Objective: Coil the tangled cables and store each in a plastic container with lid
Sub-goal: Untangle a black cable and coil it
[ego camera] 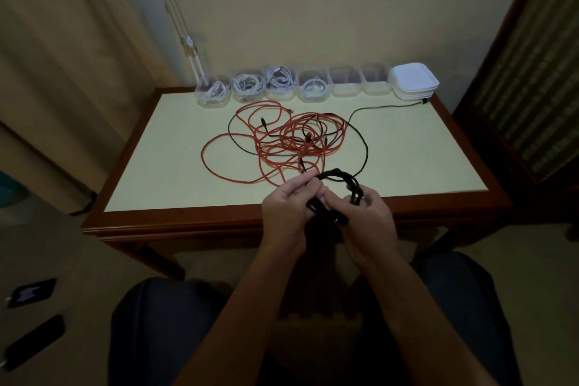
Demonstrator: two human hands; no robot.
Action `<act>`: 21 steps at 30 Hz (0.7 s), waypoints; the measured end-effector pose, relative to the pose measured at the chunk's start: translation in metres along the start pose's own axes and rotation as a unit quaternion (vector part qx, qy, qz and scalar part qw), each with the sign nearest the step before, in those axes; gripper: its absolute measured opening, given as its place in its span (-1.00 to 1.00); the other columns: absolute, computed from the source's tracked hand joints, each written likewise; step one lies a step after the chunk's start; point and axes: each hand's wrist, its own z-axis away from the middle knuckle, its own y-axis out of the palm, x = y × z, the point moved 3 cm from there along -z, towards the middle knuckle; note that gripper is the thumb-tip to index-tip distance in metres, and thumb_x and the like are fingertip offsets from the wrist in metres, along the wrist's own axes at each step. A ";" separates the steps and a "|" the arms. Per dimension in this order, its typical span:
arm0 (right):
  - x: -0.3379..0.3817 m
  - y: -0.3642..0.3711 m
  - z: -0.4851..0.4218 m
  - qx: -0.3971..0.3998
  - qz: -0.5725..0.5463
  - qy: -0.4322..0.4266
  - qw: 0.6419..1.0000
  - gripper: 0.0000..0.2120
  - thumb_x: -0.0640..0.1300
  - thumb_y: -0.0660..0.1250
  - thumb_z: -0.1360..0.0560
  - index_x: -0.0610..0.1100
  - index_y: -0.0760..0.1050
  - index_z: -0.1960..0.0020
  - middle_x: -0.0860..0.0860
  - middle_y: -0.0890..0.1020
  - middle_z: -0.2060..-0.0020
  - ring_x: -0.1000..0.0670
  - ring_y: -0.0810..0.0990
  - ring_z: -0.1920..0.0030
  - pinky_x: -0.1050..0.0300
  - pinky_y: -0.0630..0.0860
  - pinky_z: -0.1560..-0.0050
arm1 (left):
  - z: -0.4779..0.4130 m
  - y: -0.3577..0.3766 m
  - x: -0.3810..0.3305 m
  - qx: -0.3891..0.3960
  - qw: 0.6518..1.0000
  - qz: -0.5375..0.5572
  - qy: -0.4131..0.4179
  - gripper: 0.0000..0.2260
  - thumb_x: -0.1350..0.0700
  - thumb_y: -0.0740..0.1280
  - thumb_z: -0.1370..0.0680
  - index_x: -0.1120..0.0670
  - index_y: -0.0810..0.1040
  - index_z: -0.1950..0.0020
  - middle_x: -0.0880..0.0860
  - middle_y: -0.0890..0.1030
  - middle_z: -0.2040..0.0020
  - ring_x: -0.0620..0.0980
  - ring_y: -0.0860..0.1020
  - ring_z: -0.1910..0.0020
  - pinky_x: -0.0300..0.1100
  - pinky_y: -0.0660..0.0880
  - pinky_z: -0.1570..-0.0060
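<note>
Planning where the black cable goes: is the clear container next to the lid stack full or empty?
Empty: the container beside the stack of lids shows only its clear walls and floor, no cable inside.

Red cables [275, 141], black cable [360, 147], white cables [247, 84], white lids [414, 80], pale yellow tabletop [407, 150] with brown rim.

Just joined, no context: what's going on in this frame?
A seated person is coiling a black cable over the table's near edge; the left hand and right hand both grip its loops. Its loose length trails past a tangled red cable toward the stacked lids. Along the back, four clear containers hold coiled white cables, and two empty containers stand next to the lids. All six look unlidded.
</note>
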 end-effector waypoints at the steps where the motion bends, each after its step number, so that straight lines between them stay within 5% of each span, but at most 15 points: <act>1: 0.000 0.002 -0.004 -0.007 0.006 0.004 1.000 -0.53 -0.34 0.55 -0.39 -0.16 0.49 -0.24 -0.11 0.69 0.06 -0.06 0.73 0.10 0.12 0.64 0.19 | -0.005 -0.001 -0.001 -0.009 1.000 -0.012 0.014 -0.80 0.31 0.40 -0.55 0.20 0.65 -0.17 0.10 0.74 0.09 0.06 0.72 0.03 -0.07 0.65 -0.02; 4: -0.001 0.008 -0.017 0.001 0.058 0.003 0.998 -0.67 -0.33 0.53 -0.41 -0.12 0.57 -0.12 -0.03 0.73 0.14 -0.04 0.73 0.10 0.19 0.59 0.25 | -0.021 -0.001 -0.004 -0.028 0.998 -0.035 0.047 -0.81 0.30 0.40 -0.55 0.17 0.66 -0.15 0.13 0.73 0.11 0.04 0.71 0.08 -0.08 0.65 -0.02; 7: 0.000 0.009 -0.033 0.026 0.126 -0.053 0.990 -0.75 -0.23 0.55 -0.43 -0.09 0.64 -0.08 -0.01 0.75 0.10 -0.05 0.74 0.01 0.09 0.64 0.09 | -0.043 -0.004 -0.006 -0.054 0.998 -0.022 0.038 -0.80 0.31 0.39 -0.55 0.18 0.66 -0.16 0.16 0.72 0.08 0.08 0.69 0.04 -0.05 0.63 -0.08; 11: 0.011 0.018 -0.050 0.169 0.235 -0.066 0.955 -0.72 -0.21 0.47 -0.52 -0.09 0.64 -0.23 -0.02 0.76 0.04 -0.02 0.75 0.00 0.04 0.65 -0.08 | -0.077 -0.012 -0.007 -0.111 0.991 0.062 -0.030 -0.86 0.30 0.36 -0.57 0.22 0.65 -0.10 0.15 0.69 0.02 0.08 0.66 -0.05 -0.09 0.63 -0.05; 15: 0.028 0.020 -0.085 0.122 0.222 -0.082 0.964 -0.77 -0.31 0.40 -0.56 -0.21 0.65 -0.20 -0.08 0.76 0.10 -0.08 0.76 0.07 0.15 0.67 0.03 | -0.113 -0.008 -0.018 -0.059 0.989 -0.124 0.056 -0.89 0.17 0.39 -0.59 0.11 0.67 -0.08 0.08 0.71 0.05 -0.04 0.68 0.01 -0.10 0.65 0.01; 18: 0.044 0.018 -0.122 0.076 0.209 -0.088 0.971 -0.83 -0.31 0.43 -0.53 -0.23 0.68 -0.11 -0.15 0.75 0.16 -0.15 0.75 0.07 0.04 0.67 -0.05 | -0.149 -0.010 -0.038 -0.071 0.854 -0.410 0.311 -0.81 0.01 0.40 -0.58 0.01 0.65 -0.16 -0.07 0.68 0.03 -0.20 0.62 0.05 -0.19 0.60 0.00; 21: 0.067 0.019 -0.160 0.042 0.231 -0.112 0.966 -0.85 -0.27 0.49 -0.49 -0.13 0.66 -0.04 -0.18 0.74 0.21 -0.16 0.75 0.12 -0.11 0.62 -0.17 | -0.193 -0.021 -0.051 -0.104 0.730 -0.518 0.434 -0.66 -0.07 0.33 -0.59 0.08 0.56 -0.28 0.01 0.61 -0.10 -0.05 0.52 -0.10 -0.15 0.47 -0.13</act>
